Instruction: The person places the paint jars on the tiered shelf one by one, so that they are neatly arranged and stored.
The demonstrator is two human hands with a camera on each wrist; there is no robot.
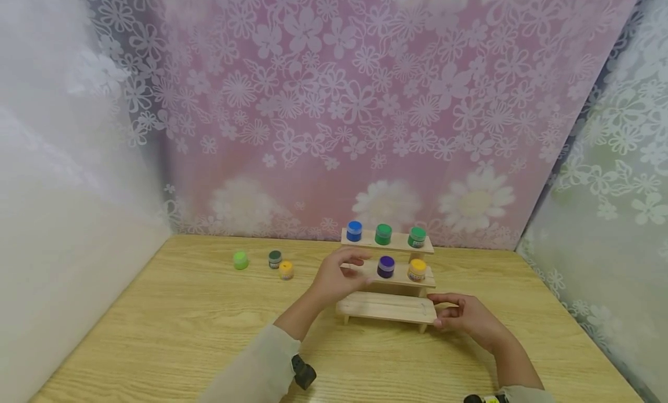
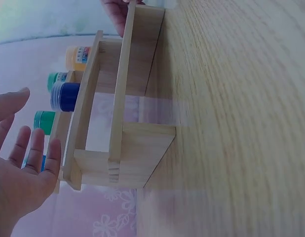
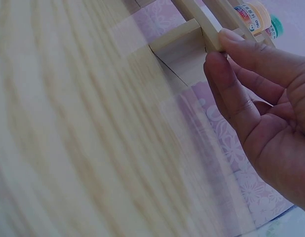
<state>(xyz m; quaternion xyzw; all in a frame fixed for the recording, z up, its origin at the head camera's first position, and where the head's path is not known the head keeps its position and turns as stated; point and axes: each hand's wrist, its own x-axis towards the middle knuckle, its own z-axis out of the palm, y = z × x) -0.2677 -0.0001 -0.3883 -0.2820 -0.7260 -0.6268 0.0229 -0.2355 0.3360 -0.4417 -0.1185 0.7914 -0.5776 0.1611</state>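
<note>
Head view: on the wood-grain table (image 1: 156, 322), my right hand (image 1: 472, 320) pinches the bottom right end of the pale wooden three-tiered stand (image 1: 386, 307); my left hand (image 1: 336, 279), fingers loosely parted, is empty near the round purple jar (image 1: 386, 267).

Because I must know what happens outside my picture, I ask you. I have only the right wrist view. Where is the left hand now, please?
Observer: The left hand is by the left end of the wooden rack's middle step.
Operator: Thank you. Does it hold anything?
Observer: Nothing is visible in it.
Operator: And what stands off the rack?
Observer: On the table, left of the rack: a light green jar, a dark green jar and a yellow jar.
</note>
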